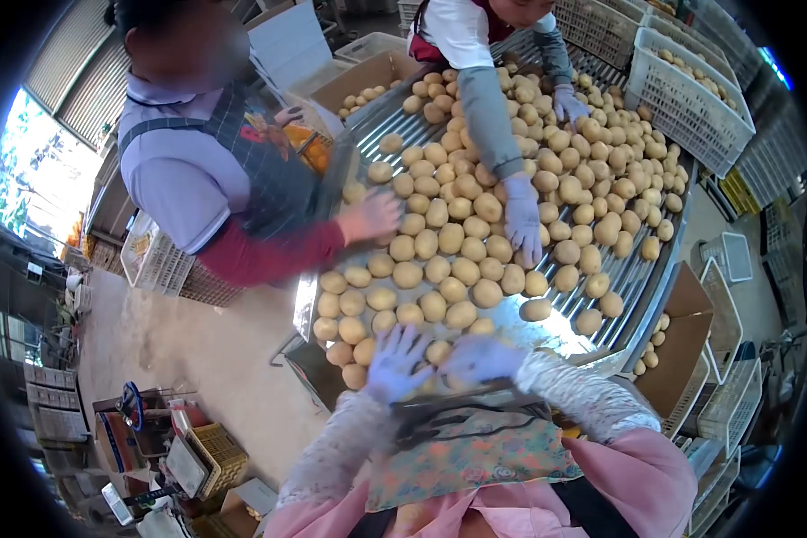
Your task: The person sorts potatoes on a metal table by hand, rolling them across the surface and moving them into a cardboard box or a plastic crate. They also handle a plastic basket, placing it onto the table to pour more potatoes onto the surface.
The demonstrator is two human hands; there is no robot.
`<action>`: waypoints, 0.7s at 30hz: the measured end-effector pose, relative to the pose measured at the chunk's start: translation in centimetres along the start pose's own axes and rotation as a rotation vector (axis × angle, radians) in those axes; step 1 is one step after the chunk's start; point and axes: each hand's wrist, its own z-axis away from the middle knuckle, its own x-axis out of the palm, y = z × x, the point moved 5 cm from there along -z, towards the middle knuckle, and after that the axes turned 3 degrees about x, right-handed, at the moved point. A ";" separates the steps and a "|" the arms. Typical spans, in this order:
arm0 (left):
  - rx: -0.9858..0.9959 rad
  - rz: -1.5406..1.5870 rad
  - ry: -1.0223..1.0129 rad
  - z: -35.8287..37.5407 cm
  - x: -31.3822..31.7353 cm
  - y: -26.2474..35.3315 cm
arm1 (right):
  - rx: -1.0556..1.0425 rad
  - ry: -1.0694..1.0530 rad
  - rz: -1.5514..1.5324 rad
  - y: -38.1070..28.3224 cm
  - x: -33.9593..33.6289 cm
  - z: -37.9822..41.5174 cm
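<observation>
— Potatoes [439,269] cover the slatted metal sorting table [632,278], spread in one layer so each can be seen and reached. Where are the wearer's hands?

— Both gloved, at the near edge. The left hand [394,363] lies flat with fingers spread on the nearest potatoes, gripping nothing; the right hand [480,357] rests loosely beside it, open too, though blur hides the fingertips.

— Others?

— A co-worker's gloved hand [522,220] reaches down mid-table, and another person's bare hand [372,215] works from the side.

— And the room?

— White plastic crates [690,99] beyond, cardboard boxes [681,359] with potatoes beside the table, concrete floor [206,359], daylight at one side.
</observation>
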 end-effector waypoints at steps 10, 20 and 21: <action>-0.331 -0.164 0.191 -4.4 4.1 -1.7 | 0.625 0.368 0.795 4.4 -6.5 -1.4; -0.057 -0.025 0.068 5.3 -1.2 -0.4 | 0.338 0.203 0.634 -0.5 -0.5 5.6; -0.137 -0.056 0.134 5.1 -1.7 -1.4 | 0.317 0.200 0.656 -0.7 0.4 4.8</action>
